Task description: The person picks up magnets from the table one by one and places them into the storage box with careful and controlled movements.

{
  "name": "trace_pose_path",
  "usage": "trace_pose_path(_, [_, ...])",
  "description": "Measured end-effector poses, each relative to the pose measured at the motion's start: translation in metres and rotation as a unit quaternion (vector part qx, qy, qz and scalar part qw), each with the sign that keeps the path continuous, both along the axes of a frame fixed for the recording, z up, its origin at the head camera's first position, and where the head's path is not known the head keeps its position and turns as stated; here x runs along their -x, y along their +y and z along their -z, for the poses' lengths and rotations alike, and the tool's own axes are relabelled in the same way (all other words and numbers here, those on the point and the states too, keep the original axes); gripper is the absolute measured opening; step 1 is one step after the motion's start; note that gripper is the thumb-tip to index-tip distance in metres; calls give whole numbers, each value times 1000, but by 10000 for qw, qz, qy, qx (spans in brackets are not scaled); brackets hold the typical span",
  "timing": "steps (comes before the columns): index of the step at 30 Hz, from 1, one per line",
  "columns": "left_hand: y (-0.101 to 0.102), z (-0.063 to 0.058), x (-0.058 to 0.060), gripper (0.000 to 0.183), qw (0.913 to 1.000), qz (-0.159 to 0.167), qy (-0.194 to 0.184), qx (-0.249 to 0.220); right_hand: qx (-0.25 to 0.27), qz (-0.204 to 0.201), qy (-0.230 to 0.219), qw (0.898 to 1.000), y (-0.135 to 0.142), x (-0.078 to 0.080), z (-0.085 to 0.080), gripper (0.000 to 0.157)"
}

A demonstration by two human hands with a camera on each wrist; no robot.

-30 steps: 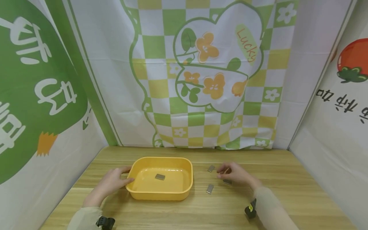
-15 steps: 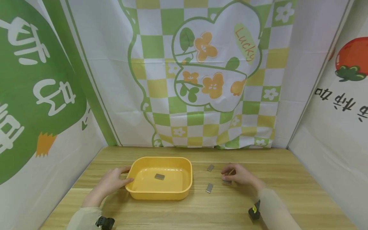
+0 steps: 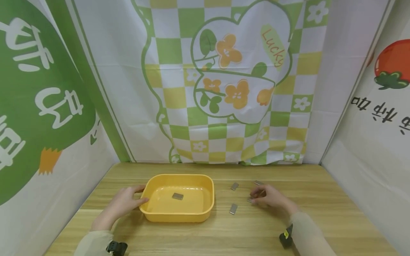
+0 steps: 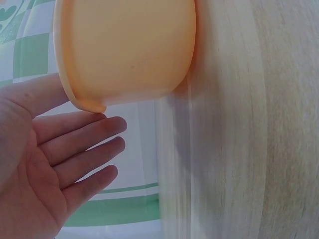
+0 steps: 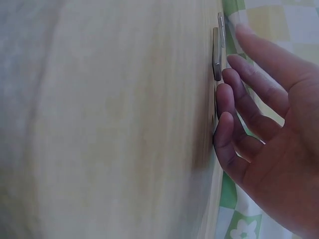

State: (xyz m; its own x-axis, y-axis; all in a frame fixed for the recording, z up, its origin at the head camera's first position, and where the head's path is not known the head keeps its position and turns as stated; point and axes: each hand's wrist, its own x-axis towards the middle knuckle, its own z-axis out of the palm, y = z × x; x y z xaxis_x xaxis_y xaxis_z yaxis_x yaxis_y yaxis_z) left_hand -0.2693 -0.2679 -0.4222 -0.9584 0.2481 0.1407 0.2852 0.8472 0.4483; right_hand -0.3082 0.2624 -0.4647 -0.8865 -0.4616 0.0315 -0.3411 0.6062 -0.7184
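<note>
A yellow plastic basin [image 3: 177,217] stands on the wooden table, with one small grey metal-looking rectangle [image 3: 177,196] lying inside. My left hand [image 3: 126,200] pinches its left rim, thumb inside and index finger against the outside; the other fingers [image 4: 89,162] extend free in the left wrist view. Right of the basin, my right hand [image 3: 270,196] hovers low with loosely bent fingers, thumb apart from them. A grey rectangle [image 3: 250,200] lies right at its fingertips, partly covered. In the right wrist view, flat pieces [image 5: 216,55] lie on the table just beyond the fingers.
Two more grey rectangles lie between basin and right hand, one farther back [image 3: 234,186] and one nearer [image 3: 233,209]. Another piece [image 3: 258,183] shows behind the right hand. Printed cloth [image 3: 224,142] hangs along the table's back edge, with cloth walls at both sides.
My right hand has shifted rightward, so the piece at its fingertips shows more and another behind it has come into sight. The left hand and basin stay in place.
</note>
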Motion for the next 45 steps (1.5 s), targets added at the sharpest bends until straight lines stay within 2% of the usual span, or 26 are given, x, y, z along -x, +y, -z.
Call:
trace_pose_path(5, [0, -1, -1, 57, 10000, 11, -41, -25, 12, -98, 55, 9999, 2, 0, 0, 34])
trace_pose_path(13, [0, -1, -2, 55, 10000, -9, 33, 57, -204, -19, 103, 9997, 3, -2, 1, 33])
trace_pose_path(23, [-1, 0, -1, 56, 9999, 6, 78, 69, -87, 51, 13, 9999, 1, -3, 2, 34])
trace_pose_path(45, [1, -3, -1, 54, 10000, -6, 31, 72, -172, 187, -55, 9997, 1, 3, 4, 24])
